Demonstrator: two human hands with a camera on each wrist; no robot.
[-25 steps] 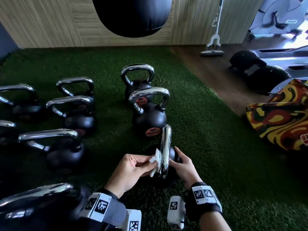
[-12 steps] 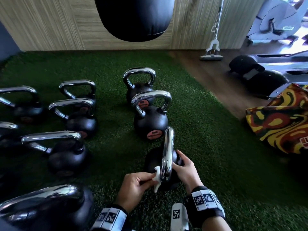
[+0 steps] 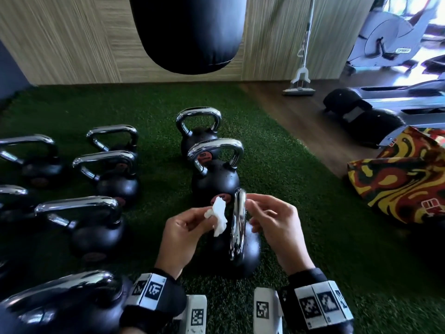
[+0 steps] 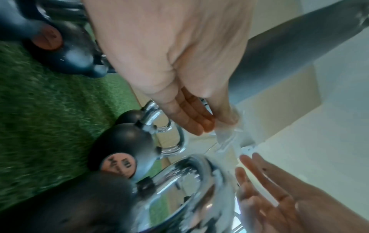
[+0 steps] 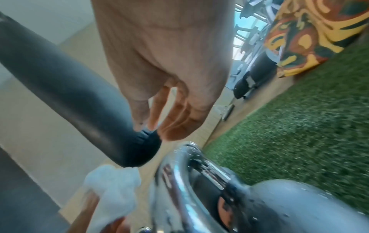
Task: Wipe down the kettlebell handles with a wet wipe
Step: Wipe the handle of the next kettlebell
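Note:
A black kettlebell point(image 3: 243, 257) stands on the green turf right in front of me, its chrome handle point(image 3: 238, 225) edge-on to the head view. My left hand point(image 3: 209, 219) pinches a crumpled white wet wipe point(image 3: 218, 214) just left of the handle, off the metal. In the left wrist view the wipe point(image 4: 227, 135) hangs from my thumb and fingers above the handle point(image 4: 199, 181). My right hand point(image 3: 255, 213) hovers at the handle's right side with relaxed fingers, holding nothing. The right wrist view shows those fingers point(image 5: 173, 123) apart above the handle point(image 5: 185, 173).
Two more kettlebells point(image 3: 214, 174) stand in line behind this one, and several others point(image 3: 106, 179) sit to the left. A large one point(image 3: 60, 304) is by my left wrist. A black punching bag point(image 3: 190, 32) hangs ahead. A colourful bag point(image 3: 397, 184) lies at the right.
My left hand has lifted the wipe off the lower handle, up and to the left. My right hand has let go of the kettlebell and risen beside the handle's top.

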